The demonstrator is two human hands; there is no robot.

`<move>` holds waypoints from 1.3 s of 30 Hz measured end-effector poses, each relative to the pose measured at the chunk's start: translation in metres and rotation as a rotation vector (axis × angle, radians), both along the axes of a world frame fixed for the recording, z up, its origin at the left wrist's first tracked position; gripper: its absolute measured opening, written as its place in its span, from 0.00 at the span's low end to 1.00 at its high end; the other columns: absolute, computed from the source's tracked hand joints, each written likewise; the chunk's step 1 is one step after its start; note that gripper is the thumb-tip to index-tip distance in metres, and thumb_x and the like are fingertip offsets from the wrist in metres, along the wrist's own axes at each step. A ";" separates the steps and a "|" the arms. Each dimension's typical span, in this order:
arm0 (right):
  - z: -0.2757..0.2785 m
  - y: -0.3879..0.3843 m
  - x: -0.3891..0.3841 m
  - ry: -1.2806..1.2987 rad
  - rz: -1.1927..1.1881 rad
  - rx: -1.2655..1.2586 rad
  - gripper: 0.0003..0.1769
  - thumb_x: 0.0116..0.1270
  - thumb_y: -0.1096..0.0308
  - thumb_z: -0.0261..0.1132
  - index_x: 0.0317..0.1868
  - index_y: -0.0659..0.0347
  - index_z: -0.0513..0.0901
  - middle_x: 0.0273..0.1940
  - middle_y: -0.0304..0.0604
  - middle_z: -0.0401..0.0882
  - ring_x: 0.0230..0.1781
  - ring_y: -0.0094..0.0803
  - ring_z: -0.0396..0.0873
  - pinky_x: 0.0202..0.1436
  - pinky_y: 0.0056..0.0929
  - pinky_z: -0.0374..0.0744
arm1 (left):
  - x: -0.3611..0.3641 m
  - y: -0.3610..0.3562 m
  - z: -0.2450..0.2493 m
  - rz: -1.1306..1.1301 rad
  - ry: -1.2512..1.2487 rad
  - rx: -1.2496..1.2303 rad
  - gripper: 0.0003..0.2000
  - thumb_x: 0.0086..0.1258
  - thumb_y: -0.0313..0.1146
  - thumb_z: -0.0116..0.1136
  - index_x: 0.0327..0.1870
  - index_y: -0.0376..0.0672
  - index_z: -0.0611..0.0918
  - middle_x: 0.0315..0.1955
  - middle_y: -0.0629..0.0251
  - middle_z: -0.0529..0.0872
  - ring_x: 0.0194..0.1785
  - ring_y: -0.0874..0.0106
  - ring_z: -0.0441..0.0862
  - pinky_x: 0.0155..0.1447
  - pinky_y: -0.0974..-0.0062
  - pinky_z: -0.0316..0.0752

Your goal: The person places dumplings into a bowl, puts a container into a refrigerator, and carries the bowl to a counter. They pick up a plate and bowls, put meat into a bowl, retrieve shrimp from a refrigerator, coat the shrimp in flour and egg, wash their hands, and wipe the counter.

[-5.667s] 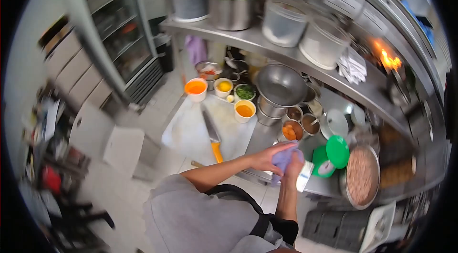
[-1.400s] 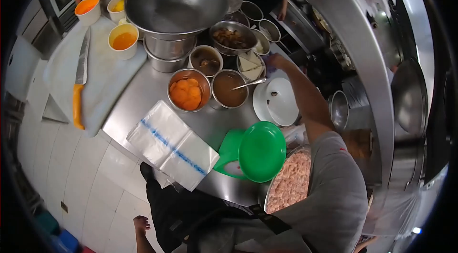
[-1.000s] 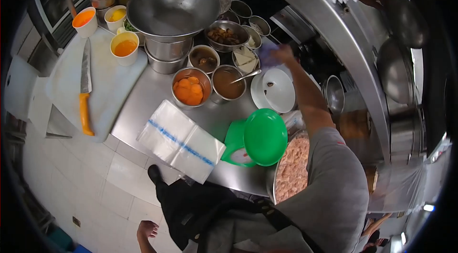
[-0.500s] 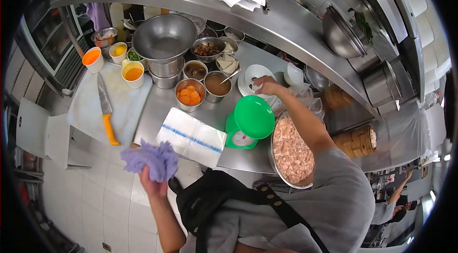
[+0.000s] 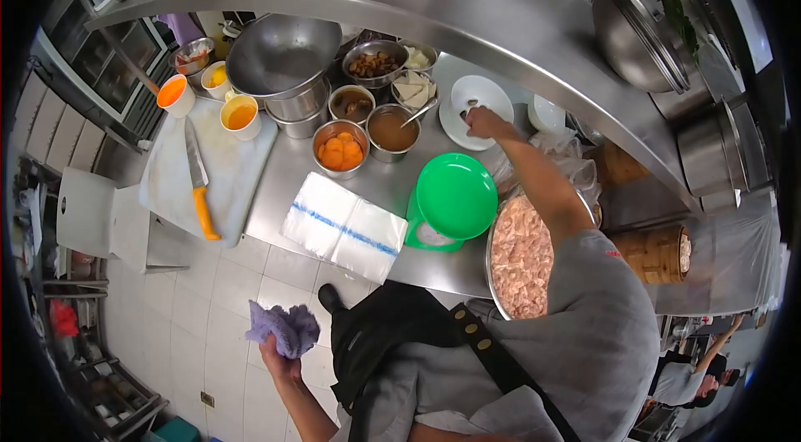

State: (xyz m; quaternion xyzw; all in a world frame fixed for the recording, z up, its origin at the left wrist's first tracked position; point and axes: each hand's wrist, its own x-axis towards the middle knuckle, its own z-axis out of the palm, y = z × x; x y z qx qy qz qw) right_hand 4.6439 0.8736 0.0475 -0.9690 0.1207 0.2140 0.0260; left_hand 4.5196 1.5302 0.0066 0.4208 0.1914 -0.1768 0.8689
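Note:
My left hand (image 5: 282, 364) is closed around a crumpled purple cloth (image 5: 285, 330), held over the floor in front of the counter. At the counter's far side, my right hand (image 5: 491, 123) reaches to a white bowl (image 5: 492, 93) that sits on a white plate (image 5: 459, 135). Its fingers are pinched at the bowl's near side, by a small shiny metal piece whose kind I cannot make out. Below my right forearm, a large metal bowl of raw pinkish meat (image 5: 519, 263) stands beside a green kitchen scale (image 5: 455, 196).
A stack of white plastic bags (image 5: 344, 229) lies at the counter's front edge. Left of it, a knife (image 5: 198, 183) with a yellow handle rests on a white cutting board (image 5: 163, 179). Several metal tubs, including sliced carrots (image 5: 340, 152), stand behind. A steel shelf (image 5: 334, 7) overhangs the counter.
My left hand has moved down and away from the counter with the purple cloth. My right hand remains at the white bowl, its fingers now lower at the near side. The view has shifted somewhat.

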 end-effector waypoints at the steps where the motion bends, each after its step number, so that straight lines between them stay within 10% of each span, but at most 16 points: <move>1: -0.003 -0.011 0.005 0.001 -0.022 -0.008 0.16 0.46 0.69 0.64 0.39 0.61 0.83 0.43 0.56 0.80 0.48 0.49 0.78 0.51 0.41 0.76 | -0.004 0.000 -0.007 -0.010 0.002 -0.012 0.31 0.56 0.40 0.62 0.59 0.34 0.69 0.51 0.55 0.78 0.54 0.58 0.76 0.60 0.58 0.71; 10: -0.058 -0.111 0.026 -0.553 0.040 -0.313 0.14 0.49 0.63 0.67 0.37 0.59 0.84 0.43 0.49 0.80 0.45 0.47 0.79 0.52 0.39 0.76 | -0.013 -0.032 0.015 -0.037 0.020 -0.029 0.34 0.52 0.39 0.66 0.59 0.33 0.68 0.50 0.55 0.78 0.52 0.58 0.78 0.59 0.58 0.73; 16: -0.005 -0.050 0.008 -0.329 -0.146 -0.152 0.17 0.51 0.63 0.66 0.44 0.53 0.84 0.44 0.47 0.82 0.47 0.44 0.79 0.53 0.36 0.76 | 0.014 -0.067 0.045 -0.115 -0.025 -0.077 0.32 0.52 0.35 0.66 0.59 0.33 0.67 0.49 0.54 0.78 0.51 0.57 0.79 0.54 0.58 0.78; 19: 0.042 0.031 0.012 -0.758 -0.064 0.142 0.14 0.52 0.69 0.64 0.42 0.55 0.84 0.39 0.50 0.82 0.41 0.45 0.80 0.47 0.37 0.77 | 0.044 -0.096 0.062 -0.174 -0.187 -0.114 0.35 0.51 0.29 0.66 0.62 0.34 0.65 0.51 0.54 0.77 0.54 0.62 0.77 0.56 0.64 0.76; 21: 0.143 0.177 -0.012 -0.552 -0.135 0.467 0.16 0.50 0.73 0.62 0.42 0.59 0.83 0.38 0.49 0.82 0.40 0.45 0.80 0.45 0.38 0.78 | 0.055 -0.124 0.101 -0.240 -0.320 -0.084 0.33 0.52 0.27 0.64 0.62 0.35 0.65 0.51 0.56 0.76 0.55 0.63 0.76 0.58 0.65 0.72; 22: 0.150 0.218 -0.010 -0.492 0.251 0.231 0.16 0.48 0.75 0.60 0.40 0.58 0.84 0.37 0.49 0.82 0.40 0.45 0.80 0.45 0.38 0.79 | 0.061 -0.141 0.115 -0.273 -0.391 -0.033 0.31 0.54 0.26 0.63 0.61 0.36 0.66 0.51 0.58 0.76 0.55 0.63 0.75 0.60 0.65 0.70; 25: 0.104 0.331 -0.004 -0.274 0.349 0.070 0.14 0.47 0.74 0.62 0.37 0.54 0.85 0.35 0.49 0.82 0.39 0.42 0.81 0.41 0.38 0.80 | 0.068 -0.196 0.150 -0.159 -0.848 0.526 0.18 0.61 0.26 0.61 0.52 0.35 0.75 0.50 0.60 0.77 0.51 0.70 0.75 0.58 0.71 0.68; 28: 0.080 0.360 0.000 -0.879 0.792 0.537 0.18 0.60 0.67 0.62 0.52 0.53 0.79 0.48 0.40 0.79 0.49 0.26 0.75 0.40 0.33 0.81 | 0.137 -0.164 0.094 0.037 -1.067 0.424 0.22 0.62 0.31 0.62 0.55 0.36 0.72 0.49 0.58 0.77 0.52 0.70 0.74 0.59 0.71 0.68; 30: 0.150 0.371 -0.021 -0.123 -0.306 1.572 0.24 0.65 0.69 0.58 0.63 0.51 0.69 0.56 0.40 0.74 0.55 0.25 0.71 0.47 0.31 0.80 | 0.141 -0.158 0.102 -0.039 -0.951 0.272 0.25 0.62 0.33 0.63 0.58 0.36 0.68 0.52 0.57 0.75 0.55 0.69 0.73 0.60 0.71 0.67; 31: 0.148 0.364 -0.022 -0.084 -0.453 1.922 0.32 0.61 0.73 0.58 0.67 0.54 0.62 0.58 0.44 0.72 0.56 0.30 0.72 0.48 0.33 0.81 | 0.145 -0.164 0.107 -0.103 -0.827 0.118 0.28 0.61 0.35 0.63 0.60 0.36 0.65 0.55 0.56 0.73 0.58 0.68 0.71 0.61 0.71 0.67; 33: 0.106 0.344 -0.009 -0.798 -0.371 1.782 0.27 0.58 0.74 0.60 0.60 0.62 0.70 0.53 0.45 0.76 0.51 0.31 0.77 0.45 0.34 0.82 | 0.134 -0.195 0.123 -0.497 -1.219 0.602 0.42 0.56 0.27 0.63 0.69 0.39 0.50 0.67 0.51 0.55 0.71 0.61 0.54 0.72 0.62 0.51; 35: 0.131 0.284 -0.020 -0.920 -0.593 1.582 0.13 0.57 0.70 0.67 0.42 0.66 0.82 0.33 0.43 0.84 0.29 0.30 0.82 0.37 0.28 0.83 | 0.120 -0.206 0.184 -0.603 -1.280 0.249 0.50 0.54 0.23 0.62 0.73 0.42 0.39 0.72 0.55 0.46 0.74 0.61 0.45 0.73 0.60 0.46; 36: 0.150 0.250 -0.026 -0.972 -0.538 0.979 0.11 0.56 0.71 0.68 0.40 0.66 0.83 0.32 0.44 0.84 0.29 0.28 0.82 0.32 0.28 0.82 | 0.110 -0.197 0.192 -0.727 -1.097 0.100 0.47 0.55 0.26 0.65 0.73 0.43 0.46 0.73 0.56 0.44 0.74 0.60 0.49 0.69 0.62 0.56; 37: 0.164 0.221 -0.032 -1.029 -0.545 1.149 0.12 0.55 0.69 0.70 0.39 0.64 0.84 0.31 0.41 0.84 0.28 0.25 0.82 0.30 0.25 0.80 | 0.105 -0.186 0.185 -0.832 -1.068 0.125 0.44 0.56 0.25 0.64 0.72 0.43 0.50 0.71 0.58 0.50 0.72 0.61 0.54 0.68 0.63 0.59; 39: 0.142 0.137 -0.020 -0.731 -0.583 0.484 0.23 0.52 0.56 0.71 0.42 0.66 0.83 0.37 0.51 0.85 0.35 0.34 0.84 0.40 0.29 0.80 | 0.101 -0.163 0.163 -0.984 -0.943 0.198 0.34 0.59 0.24 0.61 0.68 0.42 0.61 0.65 0.60 0.64 0.66 0.64 0.65 0.62 0.67 0.67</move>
